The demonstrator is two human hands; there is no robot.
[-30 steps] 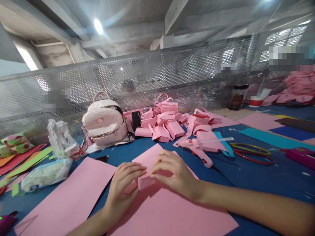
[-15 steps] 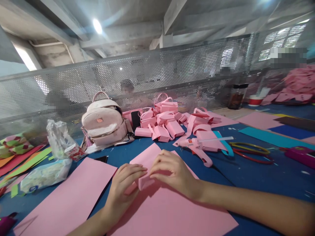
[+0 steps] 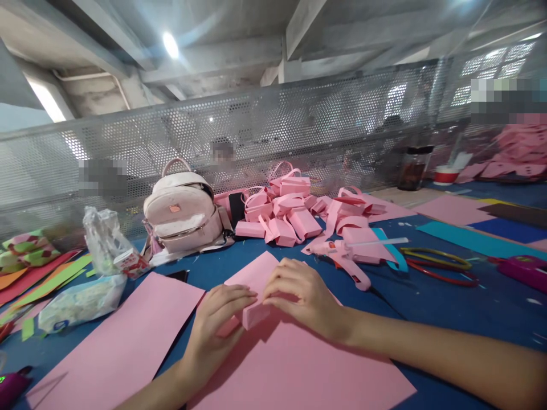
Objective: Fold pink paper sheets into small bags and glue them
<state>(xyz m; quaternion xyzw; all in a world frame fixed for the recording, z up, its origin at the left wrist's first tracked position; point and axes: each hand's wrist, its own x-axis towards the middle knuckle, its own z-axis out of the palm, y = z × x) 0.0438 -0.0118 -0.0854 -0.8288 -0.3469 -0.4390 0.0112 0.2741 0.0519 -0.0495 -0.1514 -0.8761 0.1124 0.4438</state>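
Observation:
Between my two hands is a small folded pink paper box, its near edge facing me. My left hand grips its left side, fingers bent over the top. On the right, my right hand pinches the other side between thumb and curled fingers. Part of the box is hidden behind the fingers. Beneath both hands lies a large pink sheet. Another pink sheet rests to the left. A pink glue gun lies beyond my right hand.
Behind stand a pale backpack and a pile of pink paper bags. Scissors and a purple tool lie right. At left are a plastic packet and coloured strips. A perforated metal screen runs across the back.
Both hands stay almost in place on the folded paper box. Its near face has tilted slightly and shows more plainly now. The view has shifted a little.

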